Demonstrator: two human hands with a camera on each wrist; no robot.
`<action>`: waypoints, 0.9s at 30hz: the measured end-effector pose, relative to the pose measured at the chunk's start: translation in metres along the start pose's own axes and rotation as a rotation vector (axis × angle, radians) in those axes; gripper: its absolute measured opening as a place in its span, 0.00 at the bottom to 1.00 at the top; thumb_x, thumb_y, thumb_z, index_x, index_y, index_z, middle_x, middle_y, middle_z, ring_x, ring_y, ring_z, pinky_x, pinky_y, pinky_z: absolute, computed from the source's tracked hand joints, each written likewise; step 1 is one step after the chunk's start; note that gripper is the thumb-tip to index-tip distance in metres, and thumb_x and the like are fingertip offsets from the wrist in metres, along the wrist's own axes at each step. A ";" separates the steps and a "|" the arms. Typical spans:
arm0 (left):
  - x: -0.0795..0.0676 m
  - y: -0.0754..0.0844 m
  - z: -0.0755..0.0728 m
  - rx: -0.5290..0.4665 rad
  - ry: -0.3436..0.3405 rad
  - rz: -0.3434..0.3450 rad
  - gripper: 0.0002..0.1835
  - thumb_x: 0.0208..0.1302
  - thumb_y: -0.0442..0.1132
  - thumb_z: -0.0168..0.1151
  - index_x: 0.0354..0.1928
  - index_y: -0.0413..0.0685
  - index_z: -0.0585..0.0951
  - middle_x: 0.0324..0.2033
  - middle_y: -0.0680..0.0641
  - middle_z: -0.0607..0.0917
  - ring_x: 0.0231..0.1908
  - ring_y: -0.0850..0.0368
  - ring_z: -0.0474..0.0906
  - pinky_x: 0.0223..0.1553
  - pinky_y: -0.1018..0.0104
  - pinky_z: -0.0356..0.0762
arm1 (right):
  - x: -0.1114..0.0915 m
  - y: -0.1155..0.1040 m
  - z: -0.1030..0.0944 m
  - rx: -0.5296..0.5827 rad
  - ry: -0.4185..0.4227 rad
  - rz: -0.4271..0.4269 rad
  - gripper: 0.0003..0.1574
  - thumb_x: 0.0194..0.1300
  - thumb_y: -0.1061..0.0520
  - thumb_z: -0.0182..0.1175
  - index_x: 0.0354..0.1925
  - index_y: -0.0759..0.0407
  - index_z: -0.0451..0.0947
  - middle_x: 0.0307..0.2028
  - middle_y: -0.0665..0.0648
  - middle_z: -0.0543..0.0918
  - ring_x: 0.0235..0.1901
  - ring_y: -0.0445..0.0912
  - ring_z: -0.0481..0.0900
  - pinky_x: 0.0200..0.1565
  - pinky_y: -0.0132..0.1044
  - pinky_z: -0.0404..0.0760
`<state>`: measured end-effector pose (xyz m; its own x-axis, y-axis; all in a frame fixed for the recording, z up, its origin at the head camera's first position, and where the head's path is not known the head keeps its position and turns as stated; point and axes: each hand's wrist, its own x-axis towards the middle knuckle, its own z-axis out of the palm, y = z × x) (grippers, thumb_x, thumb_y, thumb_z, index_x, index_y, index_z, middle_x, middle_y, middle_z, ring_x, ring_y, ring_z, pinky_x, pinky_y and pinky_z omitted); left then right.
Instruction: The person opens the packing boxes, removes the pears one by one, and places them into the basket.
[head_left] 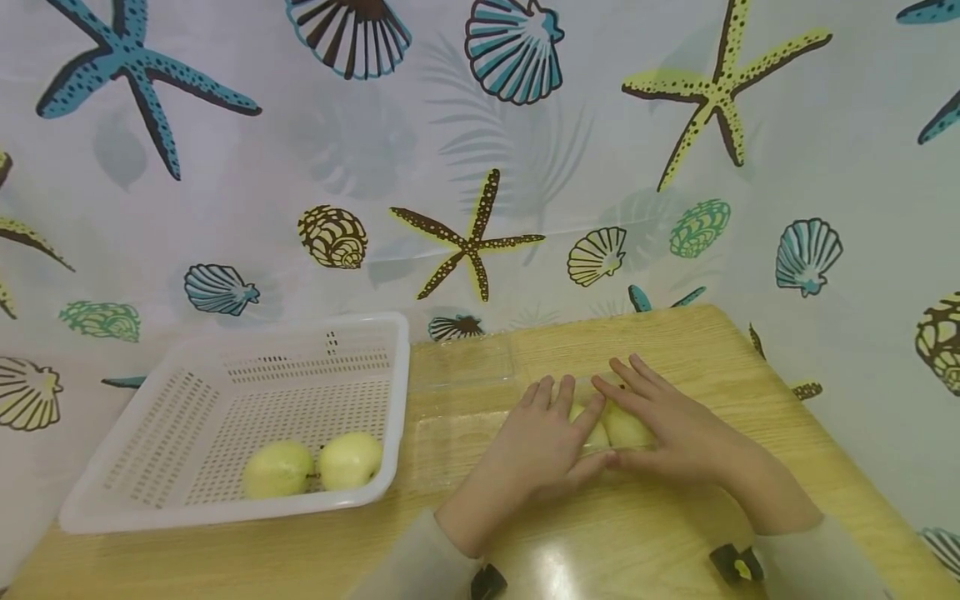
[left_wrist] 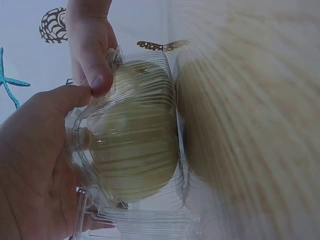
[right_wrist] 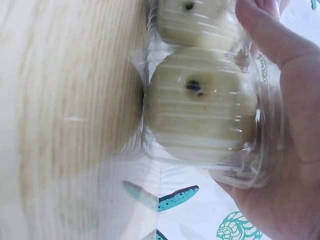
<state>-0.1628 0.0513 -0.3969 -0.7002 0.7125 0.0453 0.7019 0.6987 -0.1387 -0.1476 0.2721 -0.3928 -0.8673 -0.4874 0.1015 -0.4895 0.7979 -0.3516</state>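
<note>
1. I have both hands on a ridged clear container (left_wrist: 170, 75) at the right of the tabletop (head_left: 622, 554), two pale yellow-green fruits (right_wrist: 200, 117) sitting side by side within.
2. My left hand (head_left: 536, 446) spreads over the container's left part, fingers straight, the index apart from the others, thumb at the near edge.
3. My right hand (head_left: 678, 429) covers the right part, fingers straight and a little apart, its thumb meeting the left thumb on the near side.
4. To the left I see two shallow clear plastic sections, one near (head_left: 457, 450) and one far (head_left: 465, 362), flat on the wood.
5. Farther left, a white basket (head_left: 396, 417) carries two loose fruits (head_left: 277, 469) close together in its near right part.
6. A seashell-and-starfish cloth (head_left: 592, 196) hangs behind.
</note>
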 end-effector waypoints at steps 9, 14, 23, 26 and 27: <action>-0.001 -0.001 -0.001 -0.022 0.008 -0.004 0.40 0.72 0.71 0.21 0.79 0.62 0.53 0.74 0.37 0.62 0.72 0.37 0.60 0.74 0.49 0.55 | 0.000 0.001 0.002 -0.062 0.013 -0.042 0.48 0.68 0.36 0.56 0.77 0.50 0.56 0.78 0.63 0.50 0.77 0.64 0.42 0.65 0.69 0.62; -0.001 -0.001 -0.001 -0.023 0.011 -0.001 0.40 0.72 0.71 0.21 0.79 0.63 0.53 0.74 0.37 0.62 0.72 0.37 0.60 0.74 0.49 0.56 | 0.000 0.000 0.002 -0.068 0.007 -0.049 0.46 0.69 0.39 0.56 0.77 0.52 0.56 0.78 0.65 0.50 0.77 0.65 0.42 0.66 0.68 0.61; 0.000 -0.002 -0.001 -0.010 0.017 0.005 0.39 0.73 0.71 0.24 0.79 0.64 0.54 0.73 0.37 0.64 0.71 0.37 0.62 0.73 0.49 0.57 | -0.001 -0.003 -0.003 -0.059 -0.026 -0.054 0.42 0.70 0.47 0.55 0.77 0.54 0.55 0.78 0.66 0.48 0.77 0.65 0.40 0.67 0.67 0.60; -0.001 -0.002 -0.002 -0.010 0.010 0.004 0.38 0.73 0.70 0.26 0.79 0.64 0.53 0.73 0.38 0.63 0.72 0.37 0.61 0.73 0.50 0.57 | -0.001 -0.002 -0.003 -0.054 -0.038 -0.035 0.44 0.68 0.52 0.56 0.78 0.53 0.55 0.78 0.64 0.46 0.77 0.64 0.39 0.67 0.66 0.60; -0.001 -0.002 -0.003 -0.007 0.009 0.006 0.38 0.73 0.70 0.26 0.79 0.64 0.53 0.73 0.38 0.64 0.72 0.37 0.61 0.73 0.50 0.57 | 0.000 -0.002 -0.003 -0.046 -0.043 -0.028 0.44 0.67 0.51 0.57 0.78 0.52 0.55 0.79 0.63 0.46 0.77 0.63 0.39 0.68 0.66 0.59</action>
<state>-0.1633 0.0494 -0.3941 -0.6950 0.7170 0.0534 0.7068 0.6950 -0.1320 -0.1467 0.2719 -0.3892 -0.8492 -0.5234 0.0698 -0.5176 0.7989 -0.3062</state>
